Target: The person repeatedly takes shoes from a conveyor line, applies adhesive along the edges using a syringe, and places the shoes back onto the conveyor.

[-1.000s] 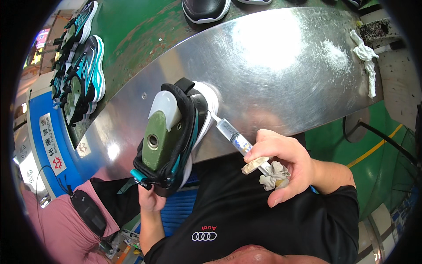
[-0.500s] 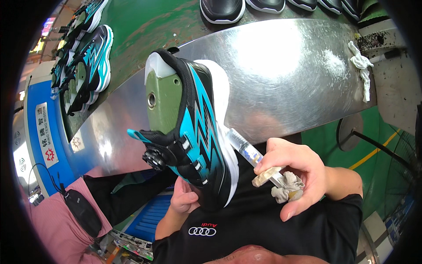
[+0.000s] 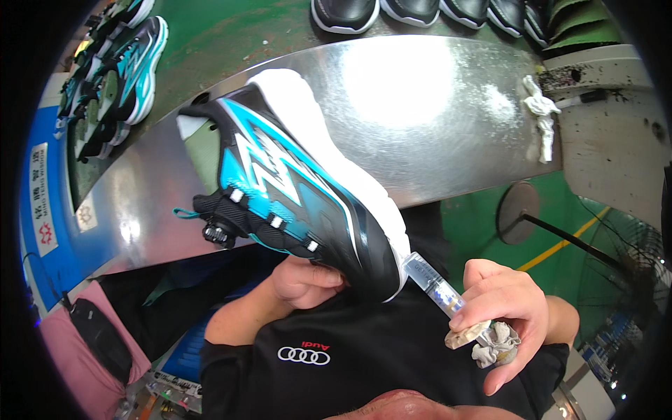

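A black and teal shoe [image 3: 294, 189] with a white sole lies tilted across the middle, its outer side facing up. A green last [image 3: 203, 155] fills its opening. My left hand [image 3: 308, 280] is closed around the shoe's forefoot from below, its fingers partly hidden behind the upper. In my right hand [image 3: 514, 308] is a clear syringe [image 3: 435, 287], its tip at the sole edge by the toe; whether it touches I cannot tell. A tan block-like piece [image 3: 467, 334] and a crumpled grey cloth [image 3: 497, 344] are held along with it.
Behind the shoe spreads a curved metal tabletop [image 3: 336, 133] with white powder [image 3: 498, 103] and a twisted white rag [image 3: 540, 119]. Black shoes [image 3: 346, 15] line the far side; more teal shoes [image 3: 133, 77] stand far left. At left, a person in a pink sleeve [image 3: 80, 357] is close by.
The shoe has turned, its heel going left and its toe right, so more of its side shows. My right hand has moved right and nearer to me with the syringe.
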`<action>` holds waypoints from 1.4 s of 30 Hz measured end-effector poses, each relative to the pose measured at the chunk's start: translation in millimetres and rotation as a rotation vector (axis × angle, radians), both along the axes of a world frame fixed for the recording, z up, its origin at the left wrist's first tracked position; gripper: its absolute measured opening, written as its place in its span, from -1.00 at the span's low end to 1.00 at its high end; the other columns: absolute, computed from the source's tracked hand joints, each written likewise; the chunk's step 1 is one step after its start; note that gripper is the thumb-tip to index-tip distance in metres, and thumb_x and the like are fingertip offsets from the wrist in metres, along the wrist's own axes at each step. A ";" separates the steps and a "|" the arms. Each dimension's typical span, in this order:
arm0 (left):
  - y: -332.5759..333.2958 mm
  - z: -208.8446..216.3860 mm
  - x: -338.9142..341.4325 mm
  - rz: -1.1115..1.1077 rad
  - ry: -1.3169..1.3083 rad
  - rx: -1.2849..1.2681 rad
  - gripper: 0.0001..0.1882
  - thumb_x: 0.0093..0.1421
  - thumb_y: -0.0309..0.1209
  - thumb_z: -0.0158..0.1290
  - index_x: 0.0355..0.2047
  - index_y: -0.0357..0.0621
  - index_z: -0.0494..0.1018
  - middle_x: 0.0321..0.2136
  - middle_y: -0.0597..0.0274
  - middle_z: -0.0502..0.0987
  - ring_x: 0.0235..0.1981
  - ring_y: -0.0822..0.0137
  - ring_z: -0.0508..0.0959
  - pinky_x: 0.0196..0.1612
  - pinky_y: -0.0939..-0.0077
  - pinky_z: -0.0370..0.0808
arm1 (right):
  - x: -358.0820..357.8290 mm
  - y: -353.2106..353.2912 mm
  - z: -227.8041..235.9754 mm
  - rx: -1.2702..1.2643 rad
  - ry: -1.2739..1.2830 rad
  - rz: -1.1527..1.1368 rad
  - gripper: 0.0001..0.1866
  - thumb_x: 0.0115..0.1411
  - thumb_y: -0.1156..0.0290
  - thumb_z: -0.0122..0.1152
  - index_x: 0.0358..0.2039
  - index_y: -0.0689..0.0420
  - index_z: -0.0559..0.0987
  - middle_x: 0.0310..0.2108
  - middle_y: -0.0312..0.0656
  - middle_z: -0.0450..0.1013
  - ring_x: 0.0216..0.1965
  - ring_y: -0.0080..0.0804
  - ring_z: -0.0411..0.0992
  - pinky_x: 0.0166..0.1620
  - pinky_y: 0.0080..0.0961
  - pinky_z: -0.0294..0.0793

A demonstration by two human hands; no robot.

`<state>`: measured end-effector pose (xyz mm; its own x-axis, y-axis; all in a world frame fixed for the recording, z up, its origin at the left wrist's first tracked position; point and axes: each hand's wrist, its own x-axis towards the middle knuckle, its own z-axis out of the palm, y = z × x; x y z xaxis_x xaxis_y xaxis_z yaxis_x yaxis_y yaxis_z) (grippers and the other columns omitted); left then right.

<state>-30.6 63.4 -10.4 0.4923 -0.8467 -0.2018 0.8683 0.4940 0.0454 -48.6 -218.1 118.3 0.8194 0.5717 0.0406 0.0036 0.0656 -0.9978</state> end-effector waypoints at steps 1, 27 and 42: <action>-5.2 -2.0 3.4 -0.052 0.013 -0.007 -0.49 0.08 -0.66 -0.05 0.10 -0.29 0.25 0.04 -0.01 0.37 0.09 0.08 0.36 0.17 0.18 0.25 | -3.0 -2.9 3.7 -0.023 -0.024 -0.013 -0.32 -0.25 0.09 0.52 -0.15 0.23 0.52 -0.32 -0.21 0.54 -0.49 -0.45 0.36 -0.43 -0.55 0.13; -99.9 15.2 58.6 0.024 -0.097 -0.093 -0.72 0.17 -0.56 0.01 -0.08 -0.22 0.43 -0.07 0.06 0.48 0.03 0.20 0.45 -0.04 0.49 0.50 | -30.1 -4.1 0.2 -0.573 -0.732 -0.306 -0.51 -0.11 0.06 0.38 -0.26 0.15 0.54 -0.45 -0.33 0.50 -0.67 -0.54 0.12 -0.56 -0.62 0.07; -89.6 19.9 59.0 0.030 -0.152 -0.034 -0.60 0.20 -0.38 0.02 0.05 -0.17 0.34 -0.03 0.00 0.45 0.05 0.09 0.43 -0.10 0.44 0.54 | -27.2 6.4 -27.6 -0.581 -1.045 -0.411 -0.54 -0.17 0.06 0.43 -0.29 0.01 0.53 -0.47 -0.34 0.37 -0.63 -0.48 0.13 -0.57 -0.60 0.08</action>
<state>28.4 -26.2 9.5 0.5399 -0.8365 -0.0938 0.8376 0.5229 0.1582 -75.9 -211.6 90.7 0.6695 0.4340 0.6028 0.7214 -0.5735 -0.3883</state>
